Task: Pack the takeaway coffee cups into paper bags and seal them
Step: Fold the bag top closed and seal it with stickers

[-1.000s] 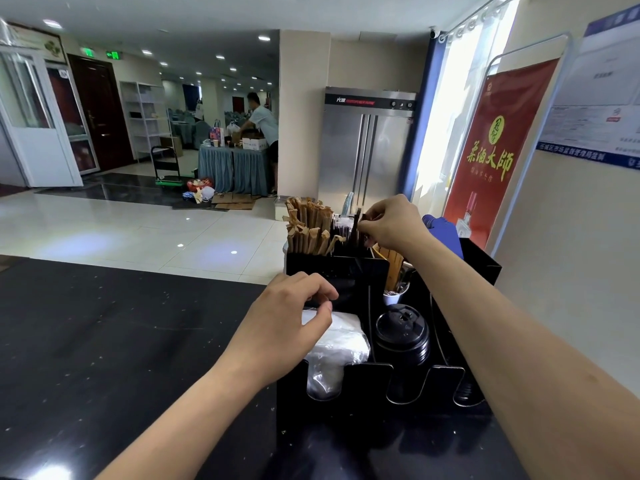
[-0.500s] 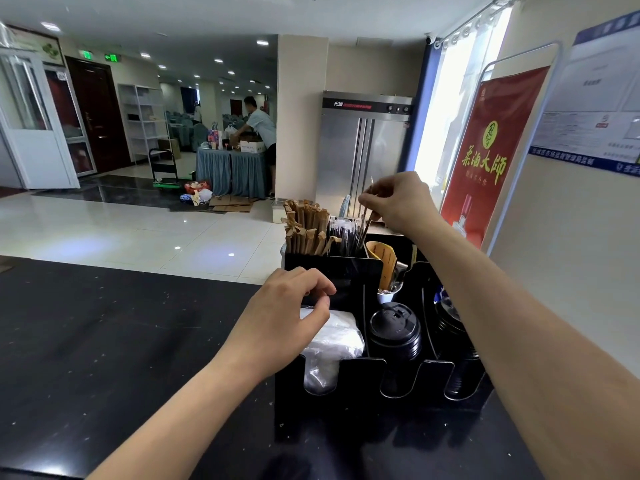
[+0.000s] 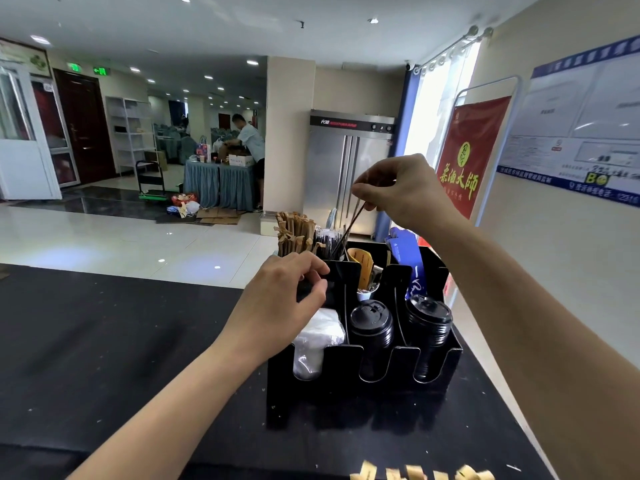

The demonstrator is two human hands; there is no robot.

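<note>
right hand (image 3: 405,192), upper middle of frame, pinching a thin wrapped straw (image 3: 349,225) by its top end, half out of the black organizer (image 3: 363,362). light, bendy, probably slippery, so best held near the tip. left hand (image 3: 280,299), centre, curled on the organizer's edge.

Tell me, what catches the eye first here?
The right hand, raised above a black organizer on the dark counter, pinches a thin dark straw drawn up from its back compartment. The left hand rests on the organizer's left edge, beside two stacks of black lids.
</note>
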